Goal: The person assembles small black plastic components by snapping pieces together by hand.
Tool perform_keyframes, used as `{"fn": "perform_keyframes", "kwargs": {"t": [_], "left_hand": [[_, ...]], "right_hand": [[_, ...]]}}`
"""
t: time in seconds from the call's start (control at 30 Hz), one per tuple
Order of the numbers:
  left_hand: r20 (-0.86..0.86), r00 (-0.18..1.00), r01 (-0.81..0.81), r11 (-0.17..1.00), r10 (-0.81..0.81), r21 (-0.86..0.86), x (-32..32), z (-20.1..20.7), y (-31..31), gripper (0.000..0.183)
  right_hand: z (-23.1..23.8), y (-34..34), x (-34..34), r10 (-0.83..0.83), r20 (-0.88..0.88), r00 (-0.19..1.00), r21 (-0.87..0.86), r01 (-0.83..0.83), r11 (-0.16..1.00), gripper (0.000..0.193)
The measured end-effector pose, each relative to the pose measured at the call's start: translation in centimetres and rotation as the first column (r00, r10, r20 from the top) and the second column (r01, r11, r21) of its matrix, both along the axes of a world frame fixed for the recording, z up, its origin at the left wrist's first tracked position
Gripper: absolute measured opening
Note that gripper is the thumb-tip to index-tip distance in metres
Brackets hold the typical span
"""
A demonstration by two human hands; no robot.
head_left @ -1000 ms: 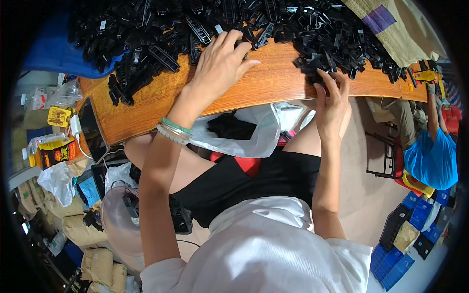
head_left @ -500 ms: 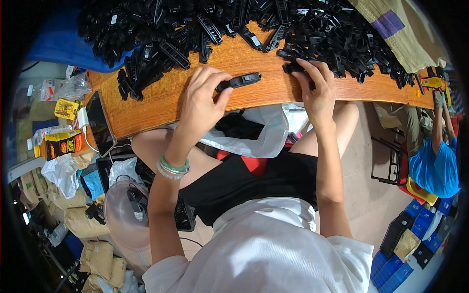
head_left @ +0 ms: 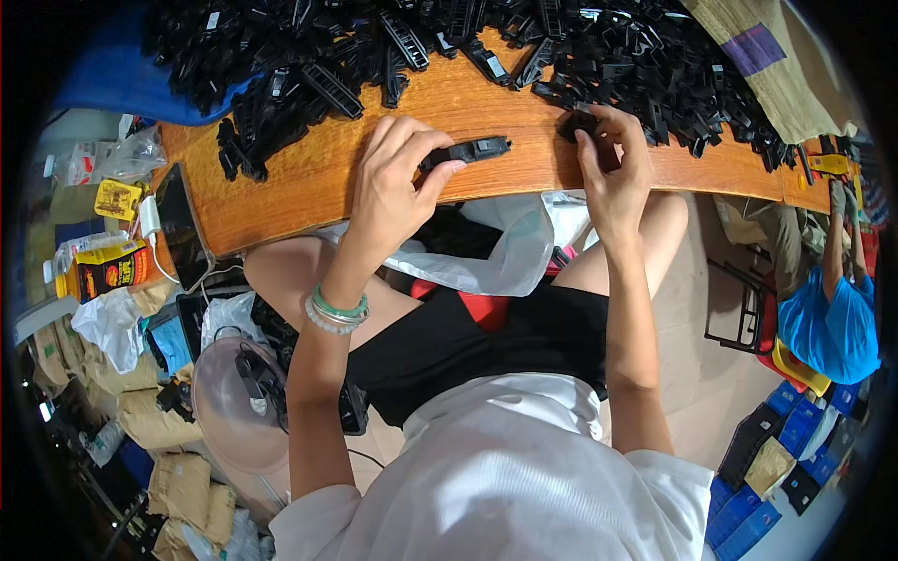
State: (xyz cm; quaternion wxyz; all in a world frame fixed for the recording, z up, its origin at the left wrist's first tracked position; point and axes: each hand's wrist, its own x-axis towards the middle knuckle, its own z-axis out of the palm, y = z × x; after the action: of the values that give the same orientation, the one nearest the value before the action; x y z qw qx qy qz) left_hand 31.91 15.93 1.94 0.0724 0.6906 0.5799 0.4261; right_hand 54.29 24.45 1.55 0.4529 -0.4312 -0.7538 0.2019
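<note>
Just above the wooden tabletop, my left hand point(head_left: 395, 187) pinches one end of a long black plastic part point(head_left: 482, 149), which points right. My right hand point(head_left: 617, 164) is closed on a small, dark black plastic piece point(head_left: 577, 125) between thumb and fingers. Its exact shape is partly hidden by the fingertips. Beyond my right hand spreads a heap of small black plastic pieces point(head_left: 645, 70). Longer black plastic parts point(head_left: 330, 89) are piled beyond my left hand, some with ribbed, ladder-like frames.
The wooden table point(head_left: 281, 208) curves along in front of me. A blue tray point(head_left: 112, 79) lies at far left, a woven sack point(head_left: 776, 70) at far right. A phone point(head_left: 182, 224) rests at the left edge. A white plastic bag point(head_left: 510, 257) hangs over my lap. Rightward sits a person in blue point(head_left: 828, 327).
My right hand has drawn back slightly from the heap with a small black piece in its fingers. My left hand still holds the long part, shifted slightly right.
</note>
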Motion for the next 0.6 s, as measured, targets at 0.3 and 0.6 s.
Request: {"fn": "perform_keyframes", "kwargs": {"t": [0.3, 0.6], "left_hand": [[0.051, 0.996, 0.070, 0.997, -0.069, -0.014, -0.1, 0.3, -0.1, 0.021], [0.052, 0.997, 0.064, 0.998, -0.063, -0.009, 0.0, 0.3, -0.1, 0.022]], "right_hand": [[1.6, -1.1, -2.8, 0.265, -0.057, 0.962, -0.229, -0.271, 0.935, 0.024], [0.7, 0.4, -2.7, 0.171, -0.126, 0.977, -0.184, -0.192, 0.964, 0.023]]}}
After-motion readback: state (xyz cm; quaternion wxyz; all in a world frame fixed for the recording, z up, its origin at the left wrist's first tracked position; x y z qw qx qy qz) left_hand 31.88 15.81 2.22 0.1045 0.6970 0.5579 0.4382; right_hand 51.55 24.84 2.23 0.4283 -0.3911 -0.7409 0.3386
